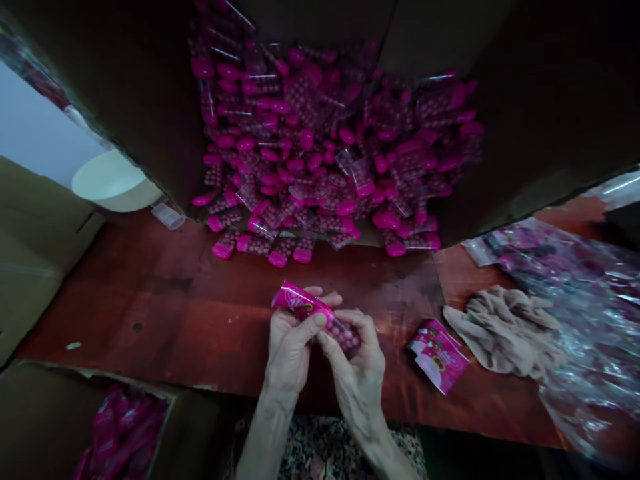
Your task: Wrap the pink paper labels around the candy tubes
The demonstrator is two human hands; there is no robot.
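Both my hands are closed on one clear bottle of pink beads [346, 335], held tilted above the front of the red table. A printed pink sleeve [300, 300] covers its upper left part, and the beads show at the lower right. My left hand [290, 347] grips the sleeve end with the thumb on top. My right hand [357, 360] pinches the beaded end between thumb and fingers. To the right lies a stack of flat printed pink sleeves [443, 357]. Behind my hands, many similar bottles with pink caps [310, 160] spill from a cardboard box.
The large box [165, 100] stands tipped toward me at the back. A crumpled beige cloth [510, 330] and clear plastic bags [600, 320] lie at right. A white tub [115, 180] is at back left. Lower left, an open carton [175, 427] holds pink-sleeved items.
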